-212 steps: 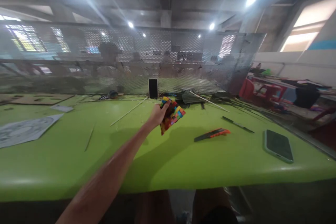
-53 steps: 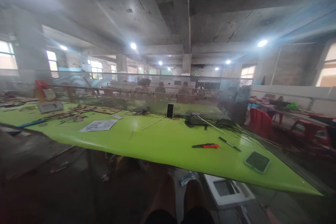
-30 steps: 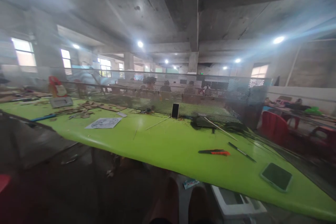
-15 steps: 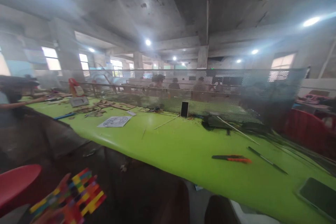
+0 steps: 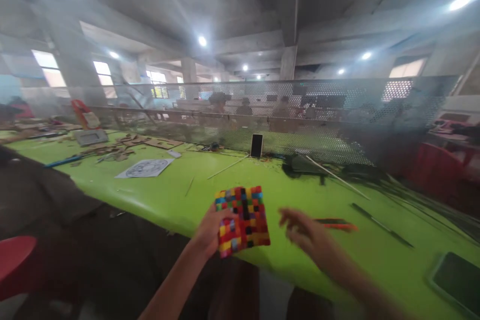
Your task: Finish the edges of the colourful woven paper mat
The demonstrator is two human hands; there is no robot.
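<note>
- Left hand (image 5: 212, 230) gripped the multicoloured checkered piece (image 5: 252, 217) by its left side, thumb laid across its face.
- Piece was held up over the near edge of the green desk (image 5: 168, 195), roughly mid-scene, tilted slightly.
- Right hand (image 5: 302, 230) held nothing; fingers loosely spread and bent, blurred, just right of the piece and apart from it.
- Orange-and-black cutter (image 5: 339, 225) lay right of the right hand, partly hidden by it.
- Farther right: slim dark pen-like tool (image 5: 382, 225); phone (image 5: 457, 277) at near right.
- Far side: dark-faced upright panel (image 5: 257, 145) stood before the perforated screen (image 5: 318, 110).
- Left: printed sheet (image 5: 146, 168) lay flat, cardboard scraps (image 5: 138, 141) beyond it.
</note>
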